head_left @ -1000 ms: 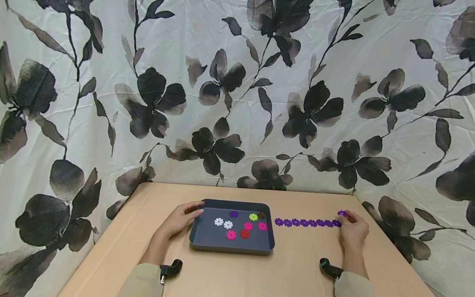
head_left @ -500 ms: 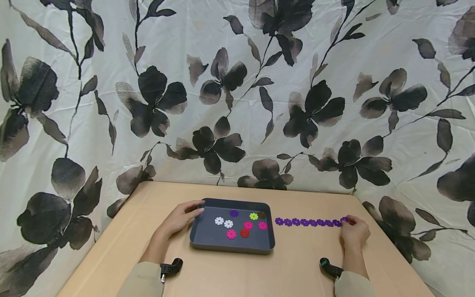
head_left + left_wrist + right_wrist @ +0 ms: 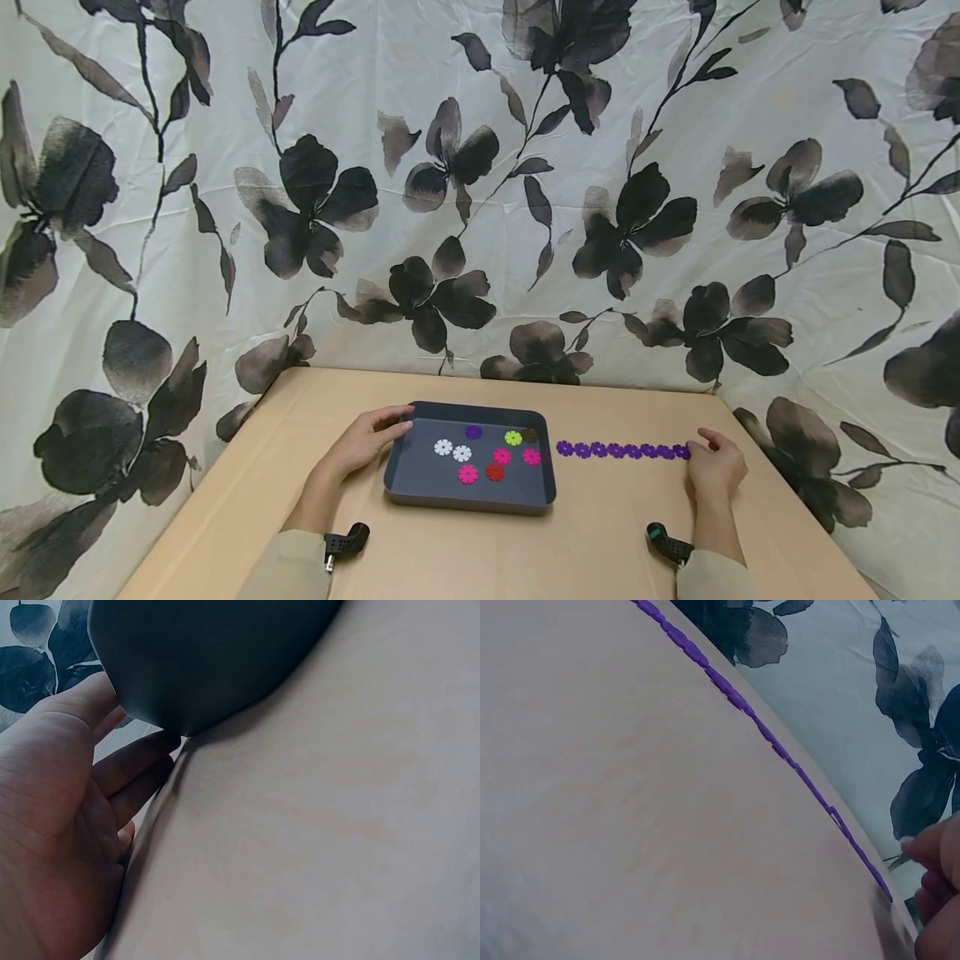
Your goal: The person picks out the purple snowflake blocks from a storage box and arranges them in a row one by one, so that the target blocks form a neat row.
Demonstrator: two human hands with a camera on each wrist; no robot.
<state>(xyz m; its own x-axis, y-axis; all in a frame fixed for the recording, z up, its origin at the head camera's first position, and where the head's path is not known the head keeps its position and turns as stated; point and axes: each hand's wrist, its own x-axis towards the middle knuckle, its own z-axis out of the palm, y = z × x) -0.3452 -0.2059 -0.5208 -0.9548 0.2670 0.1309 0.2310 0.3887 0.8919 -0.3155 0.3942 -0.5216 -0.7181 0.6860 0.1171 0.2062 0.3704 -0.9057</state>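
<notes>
My left hand (image 3: 363, 439) holds the dark grey tray (image 3: 397, 492) at its left rim, thumb over the edge. In the left wrist view its fingers (image 3: 135, 769) lie against the outside of the tray's corner. On the table to the right, several purple flower-shaped discs (image 3: 615, 451) form a joined row. My right hand (image 3: 717, 467) is at the row's right end. Its thumb and index fingertip are parted, with no disc showing between them. The right wrist view shows the row edge-on (image 3: 761, 731), its near end close to the fingertips.
Inside the tray lie two white discs (image 3: 452, 451), a purple disc (image 3: 473, 432), a yellow-green disc (image 3: 513, 437), a brown disc (image 3: 529, 435), a red disc (image 3: 495, 472) and several pink discs (image 3: 468, 474). Behind the table (image 3: 600, 550) hangs a floral cloth (image 3: 525, 250).
A purple disc pinched in my right hand was lowered to the row's right end and is now out of sight by the fingers. The index finger has lifted. The left hand and tray stay put.
</notes>
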